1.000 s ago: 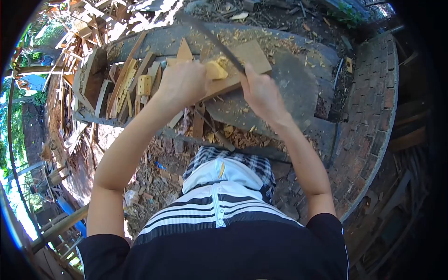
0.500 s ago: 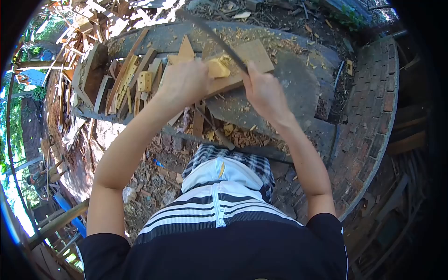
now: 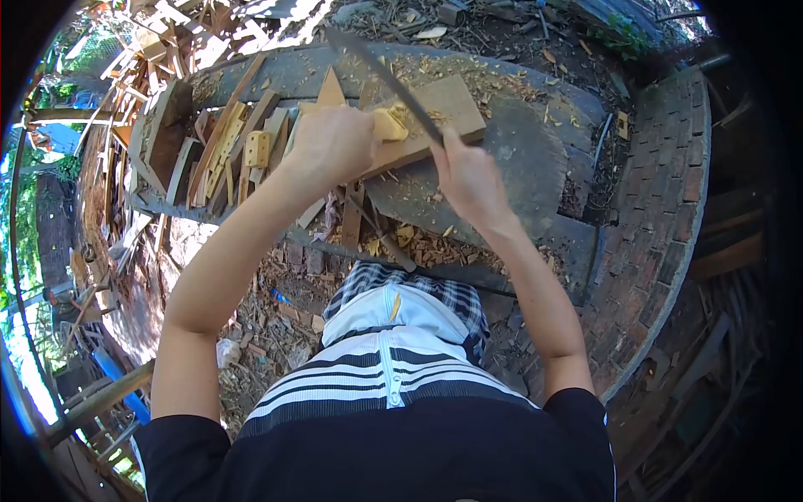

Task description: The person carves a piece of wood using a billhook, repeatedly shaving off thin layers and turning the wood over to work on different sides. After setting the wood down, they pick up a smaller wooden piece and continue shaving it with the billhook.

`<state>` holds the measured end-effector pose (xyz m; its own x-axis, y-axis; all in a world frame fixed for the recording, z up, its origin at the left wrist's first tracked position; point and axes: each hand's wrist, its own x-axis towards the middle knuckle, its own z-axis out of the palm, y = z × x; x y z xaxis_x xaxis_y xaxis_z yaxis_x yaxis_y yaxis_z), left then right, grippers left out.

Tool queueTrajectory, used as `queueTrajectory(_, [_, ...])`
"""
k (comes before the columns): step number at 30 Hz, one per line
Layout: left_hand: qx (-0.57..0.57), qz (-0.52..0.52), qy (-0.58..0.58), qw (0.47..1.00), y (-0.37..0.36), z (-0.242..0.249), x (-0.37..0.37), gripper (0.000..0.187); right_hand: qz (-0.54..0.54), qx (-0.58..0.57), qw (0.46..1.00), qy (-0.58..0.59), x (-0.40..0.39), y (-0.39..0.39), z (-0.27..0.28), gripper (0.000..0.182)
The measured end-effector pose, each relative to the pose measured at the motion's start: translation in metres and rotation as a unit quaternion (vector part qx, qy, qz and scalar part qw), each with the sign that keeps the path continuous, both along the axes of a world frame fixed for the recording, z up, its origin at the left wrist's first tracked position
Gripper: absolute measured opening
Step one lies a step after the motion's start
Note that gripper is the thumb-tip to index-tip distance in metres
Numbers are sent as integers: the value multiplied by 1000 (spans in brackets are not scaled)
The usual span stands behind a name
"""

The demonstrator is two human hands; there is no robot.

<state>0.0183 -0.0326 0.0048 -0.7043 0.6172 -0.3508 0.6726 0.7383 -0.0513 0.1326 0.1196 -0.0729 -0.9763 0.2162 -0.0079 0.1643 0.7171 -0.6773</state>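
Note:
My right hand (image 3: 473,180) is closed around the near end of a machete (image 3: 389,82), a long dark blade slanting up and to the left. The blade crosses just over a thick wooden board (image 3: 452,105) on the workbench. My left hand (image 3: 335,146) is closed on a small yellow wood block (image 3: 390,125), whose right end sticks out past the fingers over the board. A pale pointed wood piece (image 3: 331,88) shows just beyond the left hand. The rest of the block is hidden by my fingers.
Wood offcuts (image 3: 238,138), one a drilled yellow block (image 3: 258,149), crowd the bench's left side. Chips are scattered over the dark bench top (image 3: 523,167). A wooden-handled tool (image 3: 396,251) lies at the near edge. A low brick wall (image 3: 652,217) curves along the right.
My right hand has drawn slightly nearer to me with the machete, and the blade's flat shows a little more. The left hand stays on the yellow block with barely a shift.

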Motion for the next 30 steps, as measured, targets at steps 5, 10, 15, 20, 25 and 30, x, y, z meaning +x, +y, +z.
queueTrajectory(5, [-6,-4,1,1000,0,2,-1,35,-38,-8,989,145,5,-9,8,24])
queueTrajectory(10, [-40,-10,6,999,6,5,1,34,6,66,994,-85,6,-8,-60,22])
queueTrajectory(15, [-17,-19,17,1000,4,-2,-4,34,-5,2,1000,8,-2,1,4,24])
queueTrajectory(20, [-3,-15,22,1000,-1,-3,-4,36,-37,-24,992,118,0,-10,3,26])
queueTrajectory(25, [-18,10,15,1000,0,4,1,27,5,101,992,-78,4,-10,-71,24])
queueTrajectory(30, [28,-17,29,999,-22,-14,1,33,34,-66,989,-127,-3,8,-66,25])
